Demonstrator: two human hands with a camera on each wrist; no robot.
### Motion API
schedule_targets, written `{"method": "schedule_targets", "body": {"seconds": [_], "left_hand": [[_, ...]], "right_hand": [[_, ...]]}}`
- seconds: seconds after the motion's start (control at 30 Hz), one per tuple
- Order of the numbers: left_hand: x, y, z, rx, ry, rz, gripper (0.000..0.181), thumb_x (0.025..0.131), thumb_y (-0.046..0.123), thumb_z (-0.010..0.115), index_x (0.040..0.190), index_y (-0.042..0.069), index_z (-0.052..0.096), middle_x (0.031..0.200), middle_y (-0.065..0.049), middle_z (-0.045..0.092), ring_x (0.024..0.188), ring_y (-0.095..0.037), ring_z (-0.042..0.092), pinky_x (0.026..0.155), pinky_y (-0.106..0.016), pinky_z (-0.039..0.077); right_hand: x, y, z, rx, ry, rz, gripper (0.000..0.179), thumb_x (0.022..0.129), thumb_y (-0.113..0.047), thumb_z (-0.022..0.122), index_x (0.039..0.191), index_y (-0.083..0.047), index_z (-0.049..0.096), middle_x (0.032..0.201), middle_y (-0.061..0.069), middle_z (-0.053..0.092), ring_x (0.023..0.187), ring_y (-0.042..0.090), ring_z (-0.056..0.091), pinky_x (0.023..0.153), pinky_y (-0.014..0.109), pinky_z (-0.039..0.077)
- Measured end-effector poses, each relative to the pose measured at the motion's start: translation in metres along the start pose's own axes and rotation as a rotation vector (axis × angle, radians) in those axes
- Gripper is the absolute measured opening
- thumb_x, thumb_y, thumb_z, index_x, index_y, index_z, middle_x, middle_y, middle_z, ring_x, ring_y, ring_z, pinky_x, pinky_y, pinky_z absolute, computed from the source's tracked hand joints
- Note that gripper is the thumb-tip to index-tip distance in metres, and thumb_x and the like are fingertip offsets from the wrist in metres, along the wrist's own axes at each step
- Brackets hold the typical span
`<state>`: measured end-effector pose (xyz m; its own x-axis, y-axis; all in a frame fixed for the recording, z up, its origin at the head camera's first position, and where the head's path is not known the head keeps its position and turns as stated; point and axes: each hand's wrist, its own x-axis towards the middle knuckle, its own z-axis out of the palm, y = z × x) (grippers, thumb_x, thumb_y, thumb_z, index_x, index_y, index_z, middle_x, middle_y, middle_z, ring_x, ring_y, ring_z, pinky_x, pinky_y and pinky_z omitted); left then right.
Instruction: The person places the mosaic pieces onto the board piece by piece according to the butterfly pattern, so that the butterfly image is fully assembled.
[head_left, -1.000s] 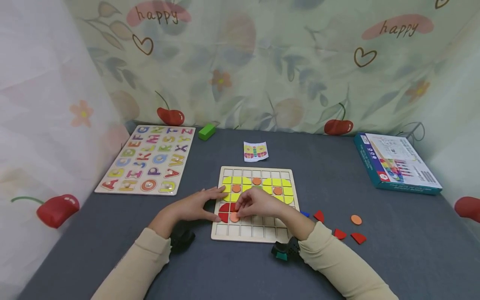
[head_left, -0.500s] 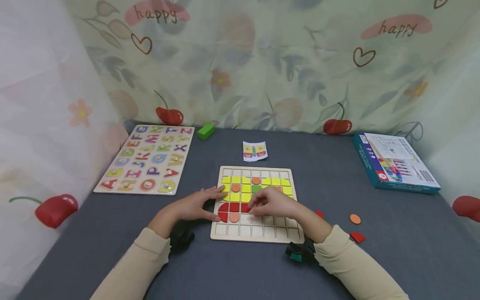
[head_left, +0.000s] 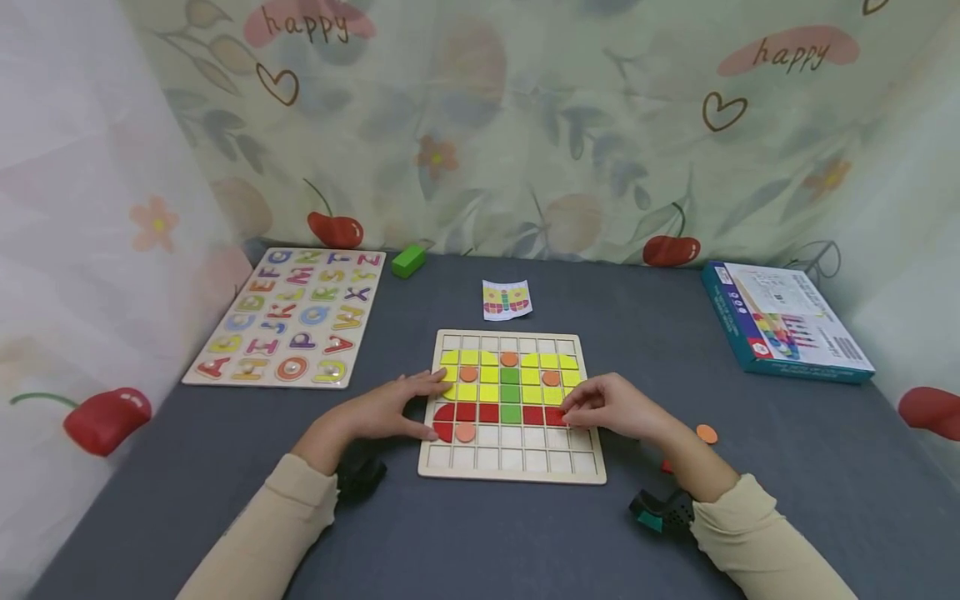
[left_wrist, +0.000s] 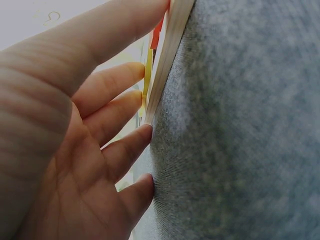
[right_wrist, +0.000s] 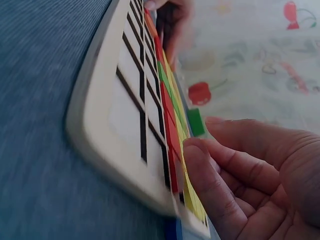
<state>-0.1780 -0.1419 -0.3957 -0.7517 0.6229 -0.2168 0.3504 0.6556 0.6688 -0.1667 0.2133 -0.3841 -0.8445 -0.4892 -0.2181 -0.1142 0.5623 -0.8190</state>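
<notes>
A square wooden grid board lies on the grey cloth. Yellow tiles, orange discs, a column of green squares and a row of red tiles fill part of it. My left hand spreads along the board's left edge, its thumb and fingertips at the rim. Over the right end of the red row hovers my right hand, fingers bent and fingertips close above a red tile. In the right wrist view, that hand's thumb and index finger stand slightly apart with nothing visible between them.
Behind the board lies a small printed picture card. An alphabet puzzle lies to the left, near a green block. A teal box lies at right. A loose orange disc sits by my right forearm.
My right hand has moved rightward along the red row, from its left part to its right end, uncovering green and red tiles. The left hand has stayed at the board's left edge.
</notes>
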Motion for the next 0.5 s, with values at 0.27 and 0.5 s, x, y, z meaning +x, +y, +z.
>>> {"method": "schedule_targets", "body": {"seconds": [0.27, 0.5], "left_hand": [[0.0, 0.001, 0.0, 0.005, -0.002, -0.016, 0.077, 0.079, 0.034, 0.074, 0.144, 0.016, 0.037, 0.155, -0.005, 0.023, 0.145, -0.025, 0.013, 0.118, -0.051, 0.006], [0.001, 0.0, 0.001, 0.004, -0.004, -0.015, 0.078, 0.078, 0.034, 0.074, 0.144, 0.016, 0.037, 0.155, -0.005, 0.022, 0.145, -0.026, 0.013, 0.117, -0.052, 0.005]], "right_hand": [[-0.033, 0.021, -0.025, 0.034, 0.065, 0.065, 0.036, 0.086, -0.024, 0.067, 0.107, 0.005, 0.065, 0.092, 0.014, 0.069, 0.074, 0.012, 0.064, 0.07, 0.023, 0.056], [-0.052, 0.042, -0.043, 0.026, 0.13, 0.115, 0.038, 0.087, -0.024, 0.066, 0.109, 0.006, 0.063, 0.089, 0.011, 0.069, 0.074, 0.012, 0.065, 0.072, 0.022, 0.055]]}}
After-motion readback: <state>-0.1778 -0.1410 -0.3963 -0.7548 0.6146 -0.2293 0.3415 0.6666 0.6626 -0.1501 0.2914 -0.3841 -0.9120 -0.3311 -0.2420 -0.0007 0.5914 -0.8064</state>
